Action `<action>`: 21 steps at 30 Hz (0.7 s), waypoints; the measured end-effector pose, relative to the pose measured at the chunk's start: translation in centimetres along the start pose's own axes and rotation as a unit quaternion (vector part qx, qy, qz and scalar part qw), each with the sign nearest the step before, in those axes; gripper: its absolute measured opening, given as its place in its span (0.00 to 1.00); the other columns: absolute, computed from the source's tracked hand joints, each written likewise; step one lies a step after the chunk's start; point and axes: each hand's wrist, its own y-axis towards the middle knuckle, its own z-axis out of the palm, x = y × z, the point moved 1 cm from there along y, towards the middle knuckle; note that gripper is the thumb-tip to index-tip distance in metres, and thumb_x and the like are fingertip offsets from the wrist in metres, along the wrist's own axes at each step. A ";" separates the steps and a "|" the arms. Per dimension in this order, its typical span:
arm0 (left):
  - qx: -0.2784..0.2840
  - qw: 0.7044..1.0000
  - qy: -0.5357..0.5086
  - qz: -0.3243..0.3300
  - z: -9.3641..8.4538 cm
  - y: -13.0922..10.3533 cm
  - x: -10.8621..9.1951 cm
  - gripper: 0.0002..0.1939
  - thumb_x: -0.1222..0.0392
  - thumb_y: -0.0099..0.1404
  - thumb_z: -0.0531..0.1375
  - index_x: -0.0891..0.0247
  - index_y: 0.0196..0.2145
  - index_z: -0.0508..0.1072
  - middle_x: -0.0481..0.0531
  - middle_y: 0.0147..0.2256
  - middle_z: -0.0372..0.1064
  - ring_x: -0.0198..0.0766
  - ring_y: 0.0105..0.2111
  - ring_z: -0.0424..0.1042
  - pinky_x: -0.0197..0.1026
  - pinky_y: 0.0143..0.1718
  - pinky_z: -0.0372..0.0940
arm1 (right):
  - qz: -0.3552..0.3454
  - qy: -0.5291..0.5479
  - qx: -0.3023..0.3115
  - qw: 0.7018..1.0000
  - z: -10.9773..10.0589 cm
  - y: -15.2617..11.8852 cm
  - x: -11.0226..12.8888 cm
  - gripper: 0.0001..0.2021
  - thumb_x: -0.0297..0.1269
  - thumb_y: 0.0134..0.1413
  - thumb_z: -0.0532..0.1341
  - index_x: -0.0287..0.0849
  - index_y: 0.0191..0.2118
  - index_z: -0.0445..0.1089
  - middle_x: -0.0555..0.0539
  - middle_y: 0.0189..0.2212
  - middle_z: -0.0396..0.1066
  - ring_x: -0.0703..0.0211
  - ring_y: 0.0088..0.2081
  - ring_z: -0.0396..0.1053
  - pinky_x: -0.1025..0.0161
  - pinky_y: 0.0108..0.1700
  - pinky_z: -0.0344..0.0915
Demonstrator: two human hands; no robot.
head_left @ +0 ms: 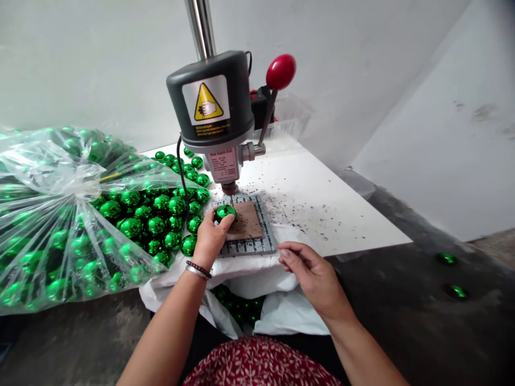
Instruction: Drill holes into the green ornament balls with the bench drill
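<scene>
The left hand is closed on a shiny green ball, which is pinched between thumb and fingers at the hand's far end, beneath the drill press and at the left of the brown board. The right hand is held well apart from the ball, fingers curled, near the slotted base; whether anything is gripped there cannot be told.

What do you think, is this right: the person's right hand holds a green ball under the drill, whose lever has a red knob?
The hand is wrong: in the head view, the left hand holds the green ball under the drill, whose lever has a red knob. The right hand is near the base's corner.
</scene>
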 end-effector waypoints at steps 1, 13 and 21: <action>0.002 1.000 0.009 0.003 0.0 0.0 -0.2 0.23 0.50 0.59 0.62 0.65 0.48 0.73 0.54 0.40 0.75 0.40 0.39 0.71 0.40 0.44 0.64 | 0.002 0.000 -0.001 1.000 -0.1 0.0 -0.1 0.29 0.62 0.48 0.59 0.38 0.42 0.72 0.45 0.31 0.73 0.67 0.33 0.71 0.71 0.37 0.70; 0.044 0.979 0.178 0.088 0.1 0.2 -1.0 0.26 0.53 0.57 0.65 0.61 0.53 0.72 0.54 0.41 0.76 0.45 0.41 0.73 0.43 0.45 0.65 | 0.000 -0.016 0.018 1.000 -0.6 0.2 0.0 0.27 0.59 0.49 0.59 0.38 0.42 0.72 0.46 0.29 0.73 0.69 0.30 0.70 0.73 0.34 0.68; 0.060 0.987 0.135 0.069 0.8 0.4 0.0 0.29 0.50 0.56 0.66 0.58 0.55 0.72 0.53 0.39 0.77 0.45 0.36 0.75 0.41 0.38 0.66 | -0.082 -0.109 0.057 0.989 -1.6 1.5 3.7 0.22 0.56 0.50 0.59 0.41 0.38 0.75 0.47 0.30 0.74 0.69 0.31 0.70 0.73 0.34 0.67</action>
